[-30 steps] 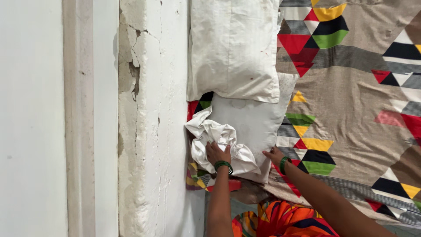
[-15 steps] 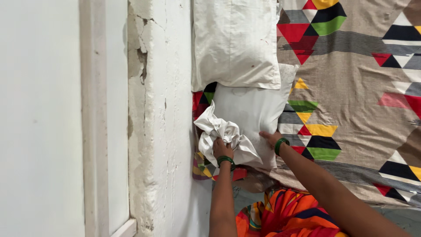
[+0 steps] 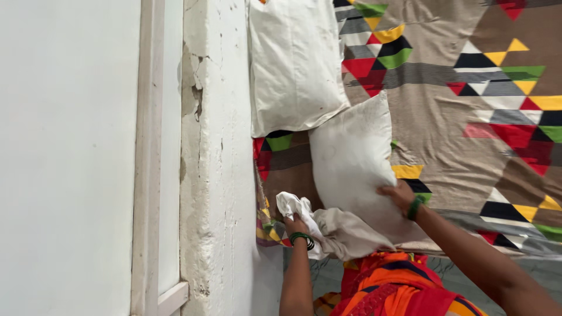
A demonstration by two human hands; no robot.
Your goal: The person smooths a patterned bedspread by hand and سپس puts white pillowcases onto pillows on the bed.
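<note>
Hemmed on the left by the wall [image 3: 219,175]. Blocked above by a pillow [image 3: 293,64]. Open rightward over the bedsheet [image 3: 468,146].

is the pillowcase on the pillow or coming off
Mostly off: the pillowcase is bunched at the pillow's lower end, gripped by the left hand.

A home bedroom is showing here. Pillows [image 3: 295,64] are lying on a patterned bedsheet [image 3: 468,117] toward one o'clock, cracked plaster wall [image 3: 213,146] standing at nine.
</note>
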